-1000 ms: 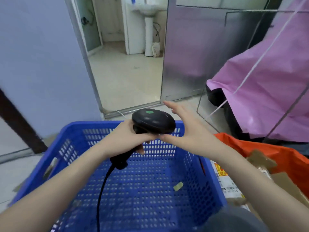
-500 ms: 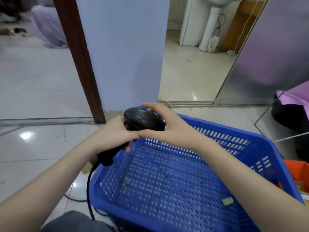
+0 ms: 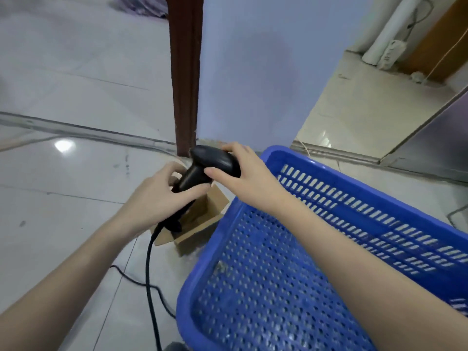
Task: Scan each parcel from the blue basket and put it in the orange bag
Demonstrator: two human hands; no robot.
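Both hands, left [image 3: 157, 196] and right [image 3: 243, 173], grip the black scanner [image 3: 215, 162] above an open cardboard box [image 3: 202, 221].

Black scanner, blue basket, pale floor

The scanner [image 3: 215, 162] and its cable [image 3: 149, 274] were plain black; the basket [image 3: 278, 287] on the right was bright blue, dotted with rows of small holes and pale slots along its far wall. The small open box [image 3: 202, 214] was cardboard brown. The floor tiles [image 3: 76, 186] on the left were glossy pale grey, the far door frame [image 3: 186, 72] dark reddish brown, the wall [image 3: 253, 72] beside it pale bluish.
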